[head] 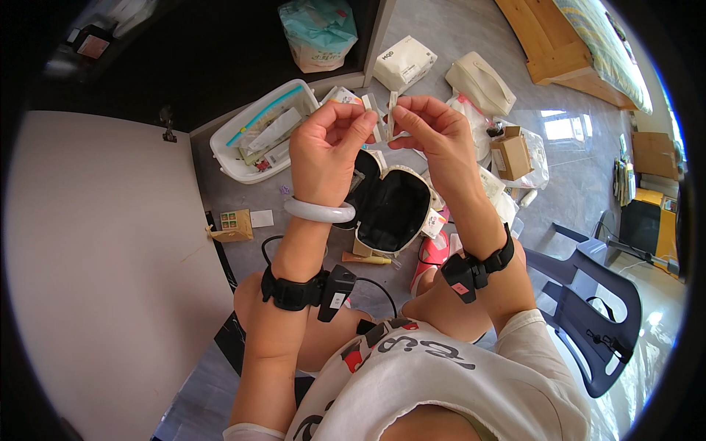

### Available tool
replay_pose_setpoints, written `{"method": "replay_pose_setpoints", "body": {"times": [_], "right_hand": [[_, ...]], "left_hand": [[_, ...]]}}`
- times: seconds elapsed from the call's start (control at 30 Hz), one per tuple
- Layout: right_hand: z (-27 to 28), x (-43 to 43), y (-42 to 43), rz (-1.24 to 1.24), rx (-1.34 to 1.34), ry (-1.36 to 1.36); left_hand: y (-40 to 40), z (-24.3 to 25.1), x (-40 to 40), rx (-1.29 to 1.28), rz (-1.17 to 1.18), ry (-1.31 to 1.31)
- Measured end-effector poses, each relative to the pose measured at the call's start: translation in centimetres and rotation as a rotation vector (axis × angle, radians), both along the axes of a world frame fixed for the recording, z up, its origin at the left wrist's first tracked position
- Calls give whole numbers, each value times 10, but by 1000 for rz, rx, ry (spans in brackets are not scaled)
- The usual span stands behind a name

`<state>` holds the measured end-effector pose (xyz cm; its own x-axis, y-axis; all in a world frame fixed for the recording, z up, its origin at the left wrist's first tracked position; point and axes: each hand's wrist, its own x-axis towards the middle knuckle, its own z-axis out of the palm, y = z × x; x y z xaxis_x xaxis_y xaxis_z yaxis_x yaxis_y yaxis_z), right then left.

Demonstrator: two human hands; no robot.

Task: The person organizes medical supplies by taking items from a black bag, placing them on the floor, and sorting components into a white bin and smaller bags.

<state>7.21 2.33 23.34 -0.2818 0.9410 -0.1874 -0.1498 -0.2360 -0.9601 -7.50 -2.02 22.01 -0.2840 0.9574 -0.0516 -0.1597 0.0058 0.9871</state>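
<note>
My left hand (331, 143) pinches a narrow white strip-like piece (372, 113) with a clear part beside it. Close to its right, my right hand (436, 124) holds another slim whitish piece (392, 113) upright between thumb and fingers. What the two pieces are, I cannot tell. Below the hands lies an unzipped cosmetic case (392, 209) with a black lining, partly hidden by my left forearm. A white plastic bin (234, 165) at the left holds a zip bag (270, 124) with a blue-green closure and flat packets.
A cabinet door (110, 220) stands at the left. Beyond the hands are a white tissue pack (405, 63), a cream pouch (481, 82) and a small cardboard box (510, 154). A yellowish tube (367, 258) lies below the case. A dark blue chair (595, 297) stands at the right.
</note>
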Motion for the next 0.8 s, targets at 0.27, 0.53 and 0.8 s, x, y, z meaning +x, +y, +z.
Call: {"method": "replay_pose_setpoints", "body": {"times": [0.27, 0.53, 0.8], "right_hand": [[-1, -1, 0, -3, -9, 4], [-6, -4, -1, 0, 85, -55], [-7, -4, 0, 19, 88, -27]], "left_hand": [[0, -1, 1, 11, -7, 2], [0, -3, -1, 17, -31, 78], [2, -5, -3, 30, -27, 109]]}}
